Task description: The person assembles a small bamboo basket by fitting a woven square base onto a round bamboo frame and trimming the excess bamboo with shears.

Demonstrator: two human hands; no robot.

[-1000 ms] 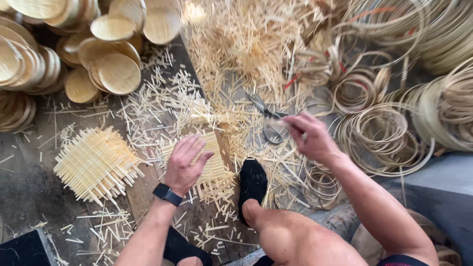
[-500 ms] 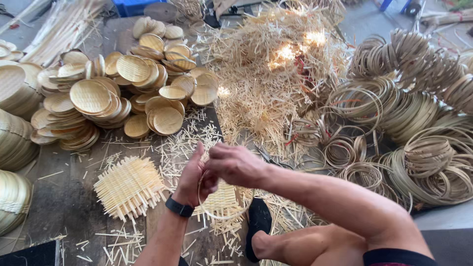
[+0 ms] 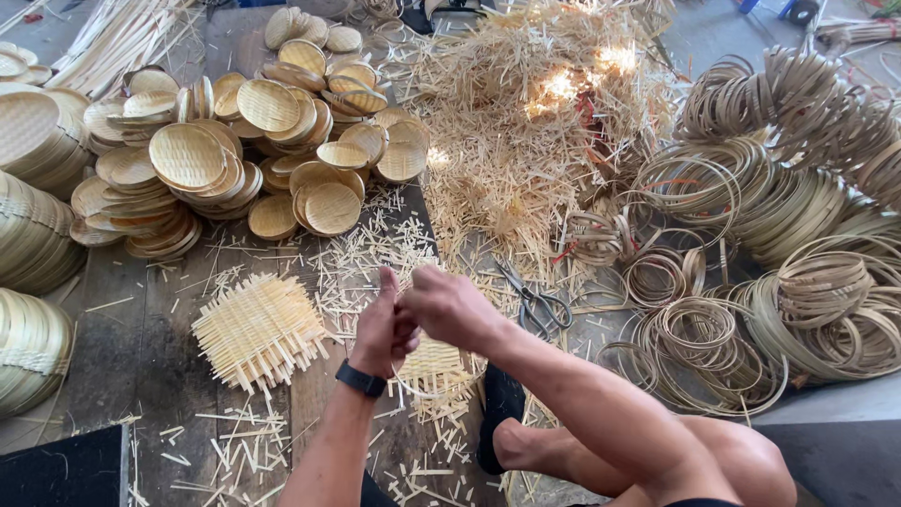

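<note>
1. I see both hands together near the middle of the view, the left hand (image 3: 383, 330) with its thumb up and a dark wristband (image 3: 361, 379) below it, the right hand (image 3: 449, 305) pressed against it from the right.
2. Both hands are closed on a thin bamboo hoop (image 3: 413, 390), whose lower arc curves out just beneath them.
3. Directly under the hoop lies a small woven bamboo mat (image 3: 434, 366) on the wooden floor (image 3: 141, 347), partly hidden by the hands.
4. A second woven square (image 3: 258, 330) lies just left of the left forearm, apart from it.
5. Scissors (image 3: 537, 302) lie on the floor just right of the right hand, untouched.
6. Far left, finished round woven trays (image 3: 188, 155) are stacked in heaps.
7. Far centre is a big pile of bamboo offcuts (image 3: 535, 122); to the right sit coils of bamboo rings (image 3: 798, 216).
8. My foot in a black shoe (image 3: 499, 413) rests near the mat.
</note>
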